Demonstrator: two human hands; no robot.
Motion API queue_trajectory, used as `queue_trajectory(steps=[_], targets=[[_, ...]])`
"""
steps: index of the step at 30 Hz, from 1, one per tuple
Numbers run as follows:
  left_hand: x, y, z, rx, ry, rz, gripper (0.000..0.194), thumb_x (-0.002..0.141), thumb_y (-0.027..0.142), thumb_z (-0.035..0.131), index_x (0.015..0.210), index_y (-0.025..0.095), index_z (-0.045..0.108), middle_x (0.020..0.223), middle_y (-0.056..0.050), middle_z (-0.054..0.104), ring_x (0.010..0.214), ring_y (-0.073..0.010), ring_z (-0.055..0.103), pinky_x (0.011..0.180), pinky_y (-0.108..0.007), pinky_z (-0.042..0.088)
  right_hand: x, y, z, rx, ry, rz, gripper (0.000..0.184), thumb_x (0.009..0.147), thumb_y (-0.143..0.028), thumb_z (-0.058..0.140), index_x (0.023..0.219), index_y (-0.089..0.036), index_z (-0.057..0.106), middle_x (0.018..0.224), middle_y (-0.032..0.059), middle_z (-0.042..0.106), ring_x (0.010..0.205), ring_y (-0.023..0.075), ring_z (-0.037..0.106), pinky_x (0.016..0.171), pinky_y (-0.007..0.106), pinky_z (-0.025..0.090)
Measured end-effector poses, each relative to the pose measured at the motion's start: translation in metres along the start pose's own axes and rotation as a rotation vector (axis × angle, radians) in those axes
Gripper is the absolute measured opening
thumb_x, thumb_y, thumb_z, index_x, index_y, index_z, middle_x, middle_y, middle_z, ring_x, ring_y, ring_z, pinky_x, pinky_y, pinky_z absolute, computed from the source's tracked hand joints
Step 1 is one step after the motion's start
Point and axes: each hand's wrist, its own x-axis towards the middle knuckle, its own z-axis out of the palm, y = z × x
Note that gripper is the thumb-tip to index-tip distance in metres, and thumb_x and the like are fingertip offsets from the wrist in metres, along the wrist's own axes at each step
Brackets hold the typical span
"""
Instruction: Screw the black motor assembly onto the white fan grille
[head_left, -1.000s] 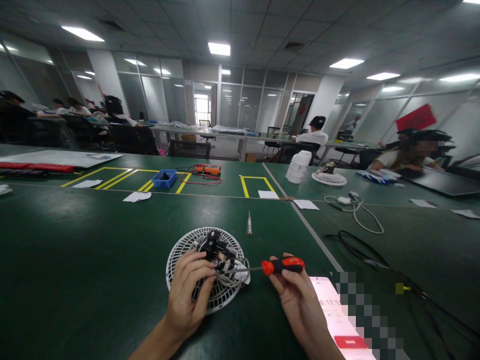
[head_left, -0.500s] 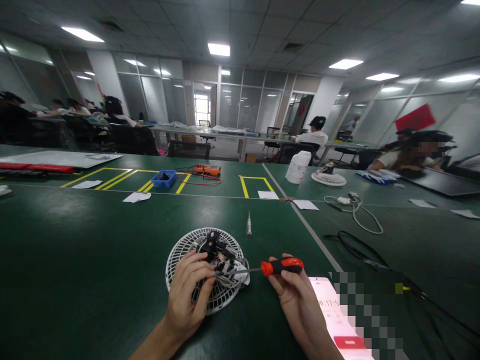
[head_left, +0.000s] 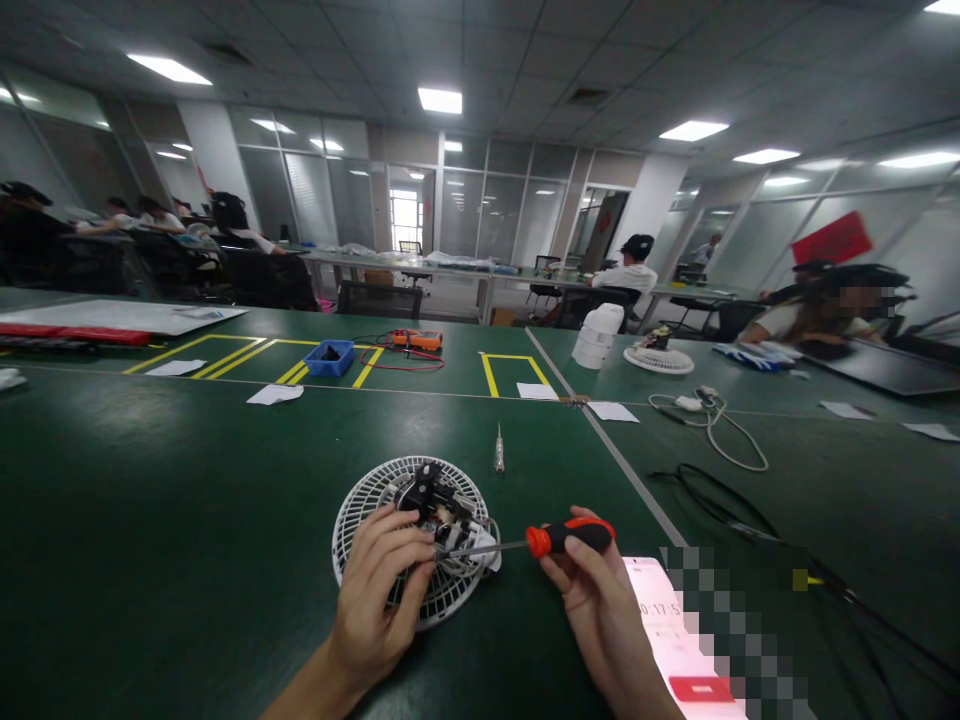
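A white round fan grille [head_left: 360, 490] lies flat on the green table, with a fan motor assembly [head_left: 427, 490] of black and metal parts and pale wires on it. My left hand [head_left: 379, 580] is closed on the near left side of the motor, thumb and fingertips close together by the screwdriver's tip. In my right hand [head_left: 592, 590] is a red and black screwdriver [head_left: 571, 537], held by its handle. Its shaft points left, nearly level, and the tip reaches the motor beside my left fingertips. Exactly what the tip touches is hidden by those fingers.
Beyond the grille lies a small clear-handled screwdriver [head_left: 499, 452]. A lit phone [head_left: 660, 630] is beside my right wrist. Farther back are a blue bin [head_left: 328, 360], an orange multimeter [head_left: 417, 340], a white plastic housing [head_left: 596, 338] and another grille [head_left: 660, 360]. Black cables [head_left: 739, 515] run along the right.
The screwdriver's handle has shifted slightly right and down, and a right fingertip now shows above it. My left hand stays at the motor almost unchanged.
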Motion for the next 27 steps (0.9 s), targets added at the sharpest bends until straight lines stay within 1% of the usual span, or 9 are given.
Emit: queue_trajectory(steps=[3,6,8,11,15,20,24,26,27], targets=[[0.0007,0.0003,-0.0004,0.003,-0.001,0.009,0.028,0.086,0.000,0.060,0.107,0.019,0.063,0.101,-0.005,0.071,0.114,-0.0206,0.061,0.110,-0.044,0.044,-0.0009,0.0006,0.0008,-0.041,-0.005,-0.001,0.072,0.052,-0.035,0.098,0.112,-0.022,0.059,0.076,-0.0024,0.071,0.060,0.0153,0.068,0.058,0.025,0.058],[0.0018,0.0014,-0.0007,0.006,-0.017,0.017,0.027,0.086,0.001,0.061,0.107,0.018,0.063,0.102,-0.005,0.072,0.116,-0.0207,0.061,0.112,-0.045,0.042,-0.0020,0.0013,0.0015,-0.090,-0.037,0.005,0.067,0.057,-0.041,0.096,0.109,-0.020,0.059,0.069,-0.0015,0.070,0.053,0.0138,0.063,0.051,0.023,0.055],[0.0023,0.0022,-0.0009,0.010,-0.015,0.023,0.027,0.086,0.001,0.061,0.107,0.018,0.064,0.102,-0.005,0.072,0.116,-0.0205,0.061,0.112,-0.044,0.043,-0.0019,0.0023,0.0013,-0.103,-0.039,0.012,0.064,0.058,-0.043,0.095,0.107,-0.020,0.061,0.072,0.0002,0.071,0.057,0.0154,0.064,0.050,0.025,0.055],[0.0027,0.0025,-0.0010,0.009,-0.011,0.025,0.026,0.086,0.001,0.061,0.107,0.018,0.064,0.101,-0.005,0.072,0.115,-0.0202,0.061,0.111,-0.043,0.043,-0.0005,0.0045,0.0007,-0.086,-0.005,0.023,0.062,0.057,-0.045,0.095,0.104,-0.019,0.064,0.080,0.0025,0.073,0.071,0.0202,0.068,0.053,0.029,0.058],[0.0028,0.0021,-0.0012,0.006,-0.006,0.026,0.027,0.086,0.001,0.061,0.108,0.018,0.064,0.102,-0.005,0.072,0.114,-0.0208,0.062,0.111,-0.043,0.043,0.0013,0.0057,-0.0001,-0.014,-0.037,0.053,0.055,0.060,-0.044,0.092,0.102,-0.019,0.068,0.090,0.0067,0.075,0.082,0.0231,0.070,0.063,0.034,0.061],[0.0035,0.0019,-0.0008,0.025,-0.007,0.043,0.027,0.087,0.002,0.062,0.108,0.018,0.065,0.103,-0.005,0.072,0.116,-0.0217,0.060,0.111,-0.045,0.043,0.0028,0.0045,-0.0010,0.040,-0.024,0.086,0.055,0.053,-0.033,0.094,0.100,-0.018,0.070,0.083,0.0060,0.076,0.077,0.0208,0.071,0.067,0.031,0.060],[0.0015,0.0027,0.0007,0.067,-0.011,0.051,0.030,0.087,0.004,0.065,0.112,0.019,0.066,0.117,-0.008,0.068,0.123,-0.0243,0.057,0.110,-0.046,0.046,0.0017,0.0031,0.0002,0.052,0.015,0.087,0.052,0.052,-0.030,0.095,0.097,-0.020,0.070,0.077,0.0014,0.075,0.073,0.0194,0.072,0.066,0.030,0.060],[-0.0007,0.0030,0.0013,0.109,0.001,0.036,0.040,0.086,0.008,0.069,0.124,0.019,0.062,0.131,-0.011,0.062,0.129,-0.0269,0.054,0.110,-0.047,0.047,0.0007,0.0020,0.0015,0.075,0.042,0.083,0.049,0.050,-0.028,0.095,0.092,-0.020,0.071,0.077,0.0001,0.074,0.072,0.0190,0.072,0.065,0.029,0.061],[-0.0019,0.0029,0.0015,0.129,0.008,0.019,0.050,0.085,0.012,0.071,0.132,0.020,0.057,0.138,-0.013,0.057,0.133,-0.0286,0.051,0.111,-0.048,0.047,0.0006,0.0015,0.0020,0.090,0.062,0.077,0.048,0.050,-0.027,0.095,0.089,-0.020,0.071,0.077,-0.0004,0.074,0.072,0.0186,0.072,0.065,0.028,0.061]])
